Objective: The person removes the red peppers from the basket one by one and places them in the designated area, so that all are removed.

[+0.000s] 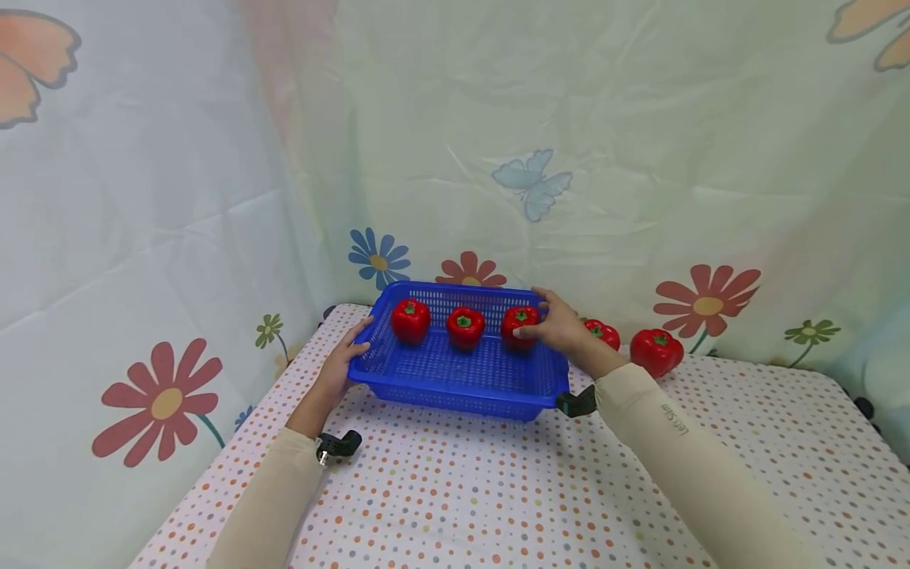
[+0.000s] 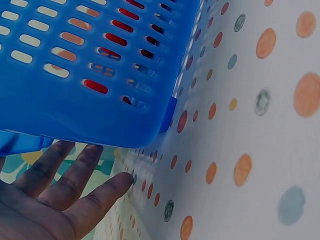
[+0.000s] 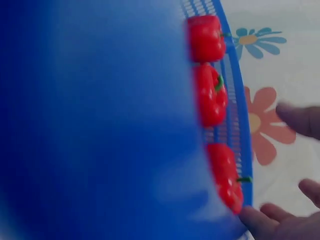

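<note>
A blue plastic basket (image 1: 455, 387) with slotted sides stands on the table, three red bell peppers in a row along its far side: left pepper (image 1: 410, 321), middle pepper (image 1: 465, 329), right pepper (image 1: 520, 318). At the basket's left end is my left hand (image 1: 340, 365), its fingers spread along the rim; in the left wrist view its fingers (image 2: 70, 187) extend beside the basket's wall. My right hand (image 1: 566, 328) reaches over the right rim, thumb overlapping the right pepper in the head view. The right wrist view shows those fingers (image 3: 257, 222) spread apart, fingertips close to that pepper.
Two more red peppers, one partly hidden (image 1: 603, 333) and one in full view (image 1: 656, 352), lie on the table right of the basket. A dotted cloth (image 1: 455, 490) covers the table. Behind it hangs a flower-printed curtain (image 1: 426, 158).
</note>
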